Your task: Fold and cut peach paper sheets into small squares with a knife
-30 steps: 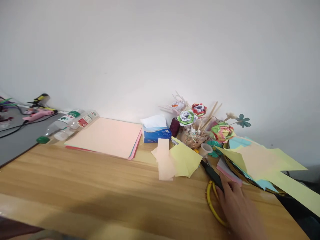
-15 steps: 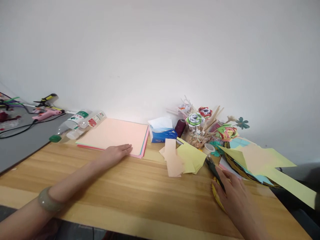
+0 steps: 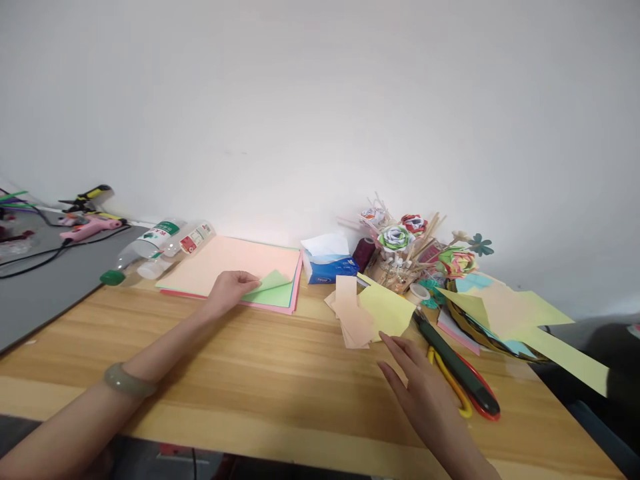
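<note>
On the left of the wooden table lies a stack of coloured paper [image 3: 210, 263], a peach sheet on top. My left hand [image 3: 233, 290] pinches the front right corner of upper paper and folds it back, showing a green underside [image 3: 273, 280]. My right hand [image 3: 417, 373] is open and holds nothing, its fingers apart near the yellow paper [image 3: 390, 310] and the peach paper pieces [image 3: 353, 320]. Right of that hand lie a dark green tool [image 3: 457, 363] and scissors with a yellow and red handle [image 3: 465, 403].
Plastic bottles [image 3: 157, 240] lie behind the stack at left. A blue tissue pack [image 3: 330, 267] stands near the wall. Paper flowers [image 3: 395, 238] and a basket with paper [image 3: 505, 313] are at right. A pink glue gun [image 3: 90, 228] rests on the grey surface.
My left hand, which lay flat on the stack, has lifted and turned back a corner. My right hand has moved left, off the dark green tool, which now lies on the table.
</note>
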### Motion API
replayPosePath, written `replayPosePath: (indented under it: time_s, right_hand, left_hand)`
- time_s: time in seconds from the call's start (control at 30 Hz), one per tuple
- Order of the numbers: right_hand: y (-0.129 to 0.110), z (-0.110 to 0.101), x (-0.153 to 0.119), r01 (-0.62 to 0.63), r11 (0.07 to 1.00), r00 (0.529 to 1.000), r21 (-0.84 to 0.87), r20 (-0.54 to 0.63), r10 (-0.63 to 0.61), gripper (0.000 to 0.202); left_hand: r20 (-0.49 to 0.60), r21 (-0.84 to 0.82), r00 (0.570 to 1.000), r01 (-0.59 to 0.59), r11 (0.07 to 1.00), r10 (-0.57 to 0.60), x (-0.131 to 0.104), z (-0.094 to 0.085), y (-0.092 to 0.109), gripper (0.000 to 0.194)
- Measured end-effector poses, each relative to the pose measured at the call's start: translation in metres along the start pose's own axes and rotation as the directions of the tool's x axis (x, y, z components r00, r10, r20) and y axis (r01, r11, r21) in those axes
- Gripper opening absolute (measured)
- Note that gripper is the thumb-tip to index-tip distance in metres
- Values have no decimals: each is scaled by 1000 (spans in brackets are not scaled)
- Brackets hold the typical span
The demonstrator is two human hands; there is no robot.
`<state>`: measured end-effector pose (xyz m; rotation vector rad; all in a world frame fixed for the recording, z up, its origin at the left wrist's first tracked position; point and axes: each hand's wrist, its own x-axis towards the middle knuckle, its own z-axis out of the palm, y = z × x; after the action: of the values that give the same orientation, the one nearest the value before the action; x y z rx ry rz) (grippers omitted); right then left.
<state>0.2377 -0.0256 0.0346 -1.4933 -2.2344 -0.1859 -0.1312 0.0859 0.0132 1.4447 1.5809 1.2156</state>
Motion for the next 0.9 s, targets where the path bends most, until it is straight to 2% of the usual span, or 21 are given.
replayPosePath:
  time_s: [0.13, 0.33, 0.5, 0.6, 0.7, 0.8, 0.87, 0.9]
  right_hand:
    - [-25, 8, 19, 56, 993, 997, 108, 52, -61, 34]
    - [-62, 32, 53, 147, 954, 973, 261, 138, -187, 33]
    - [-77, 43, 67, 171, 932, 955, 320, 181, -237, 31]
    - [-80, 51, 70, 169, 934, 958, 316, 170, -231, 38]
    - [-82, 60, 72, 143, 951, 978, 273, 110, -179, 61]
    - [-85, 59, 69, 162, 958, 983, 235, 46, -178, 75]
    - [-85, 53, 62, 226, 947, 970, 228, 36, -240, 69]
    - [-84, 48, 57, 278, 935, 955, 222, 40, -293, 61]
  left_hand:
    - [10, -146, 999, 38, 989, -37, -5, -5, 2, 32]
    - [2, -318, 999, 50, 947, -52, -4, -12, -2, 40]
    - [-13, -344, 997, 71, 936, -81, -2, -12, -2, 42]
    - [-50, -325, 997, 33, 945, -52, -8, -15, 8, 40]
    - [-7, -291, 1000, -12, 957, 10, -33, -18, 27, 36]
    - [170, -221, 985, 9, 975, 30, -82, -22, 47, 28]
    - [395, -65, 919, 16, 998, 11, -121, -26, 56, 15]
    - [469, -29, 883, 2, 1000, 12, -139, -28, 59, 14]
